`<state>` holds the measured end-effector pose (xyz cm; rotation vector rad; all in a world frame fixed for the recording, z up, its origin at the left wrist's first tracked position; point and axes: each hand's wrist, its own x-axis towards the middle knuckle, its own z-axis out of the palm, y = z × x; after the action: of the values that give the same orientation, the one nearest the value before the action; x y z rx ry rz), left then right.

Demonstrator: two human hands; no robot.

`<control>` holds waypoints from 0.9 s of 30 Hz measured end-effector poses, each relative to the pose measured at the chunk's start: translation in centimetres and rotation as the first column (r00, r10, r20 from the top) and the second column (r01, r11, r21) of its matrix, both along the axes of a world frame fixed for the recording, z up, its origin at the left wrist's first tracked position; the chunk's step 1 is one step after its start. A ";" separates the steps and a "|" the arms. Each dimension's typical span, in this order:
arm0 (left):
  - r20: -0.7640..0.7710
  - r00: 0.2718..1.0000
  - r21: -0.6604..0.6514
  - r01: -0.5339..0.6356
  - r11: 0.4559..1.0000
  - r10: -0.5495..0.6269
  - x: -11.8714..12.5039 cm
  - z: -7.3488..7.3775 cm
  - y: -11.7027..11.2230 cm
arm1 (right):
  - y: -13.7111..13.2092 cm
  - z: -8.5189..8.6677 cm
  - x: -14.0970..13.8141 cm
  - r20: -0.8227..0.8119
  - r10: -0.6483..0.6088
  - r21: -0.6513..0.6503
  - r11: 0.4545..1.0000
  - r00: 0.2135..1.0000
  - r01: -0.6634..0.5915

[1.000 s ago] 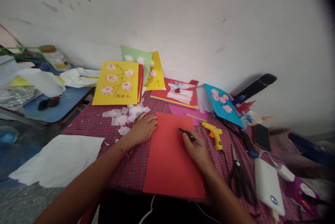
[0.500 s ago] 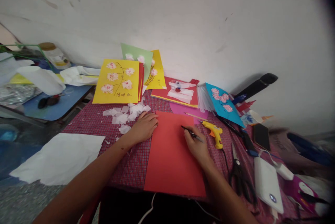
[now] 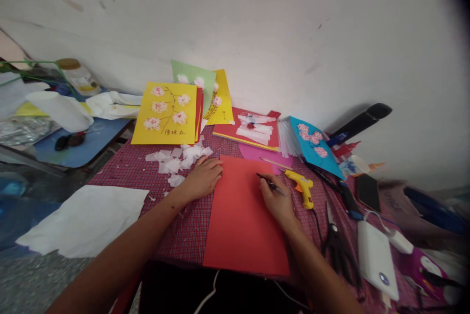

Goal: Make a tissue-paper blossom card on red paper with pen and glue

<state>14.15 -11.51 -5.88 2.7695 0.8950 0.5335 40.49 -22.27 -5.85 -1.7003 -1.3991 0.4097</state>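
Note:
A plain sheet of red paper (image 3: 242, 221) lies lengthwise in front of me on the checked tablecloth (image 3: 176, 240). My right hand (image 3: 277, 201) rests on its right side, fingers closed around a dark pen (image 3: 271, 184) whose tip points up and left over the upper part of the sheet. No mark shows on the red surface. My left hand (image 3: 203, 177) lies flat at the sheet's upper left edge, fingers stretched out and holding nothing. Torn bits of white paper (image 3: 179, 160) are scattered just beyond it.
Yellow flower cards (image 3: 165, 113) lean at the back beside stacked red paper (image 3: 253, 130). On the right lie a yellow glue gun (image 3: 301, 187), black scissors (image 3: 340, 250), a blue card (image 3: 316, 145) and a white power bank (image 3: 378, 257). A white sheet (image 3: 88, 218) hangs over the left edge.
The pen and my right hand have shifted very slightly, while the pen stays above the upper part of the red paper. My left hand stays in place.

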 end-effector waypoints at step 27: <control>0.007 1.000 -0.012 -0.010 1.000 0.010 0.0 -0.1 0.1 | 0.7 -0.7 0.8 -0.002 -0.027 0.006 1.000 1.000 0.027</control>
<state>14.13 -11.46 -5.99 2.7525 0.9083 0.5376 41.25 -21.52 -6.51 -1.7115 -1.3736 0.3913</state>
